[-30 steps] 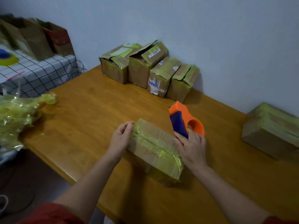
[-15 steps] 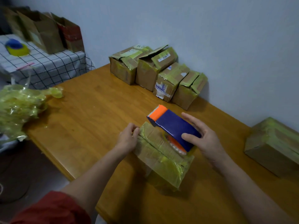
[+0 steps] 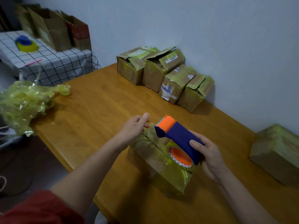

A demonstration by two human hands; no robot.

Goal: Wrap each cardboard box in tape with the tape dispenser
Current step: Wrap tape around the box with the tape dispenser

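A cardboard box [image 3: 155, 160] covered in yellowish tape lies on the wooden table [image 3: 90, 110] in front of me. My right hand [image 3: 210, 159] grips the blue and orange tape dispenser [image 3: 178, 139] above the box, its orange head pointing toward the far left. The roll of yellowish tape [image 3: 179, 157] shows under the dispenser. My left hand [image 3: 135, 128] hovers at the box's far left end, fingers curled with thumb and forefinger pinched together near the dispenser's head; whether it pinches tape I cannot tell.
Several taped boxes [image 3: 163, 75] stand in a row against the wall. Another wrapped box [image 3: 276, 151] lies at the right. A heap of crumpled yellow tape [image 3: 24, 102] hangs over the table's left edge. A checkered side table [image 3: 51, 65] holds paper bags and a second dispenser [image 3: 25, 44].
My right hand lifted the dispenser from behind the box and turned it flat over the box top. My left hand rose off the box's left end and pinched its fingers.
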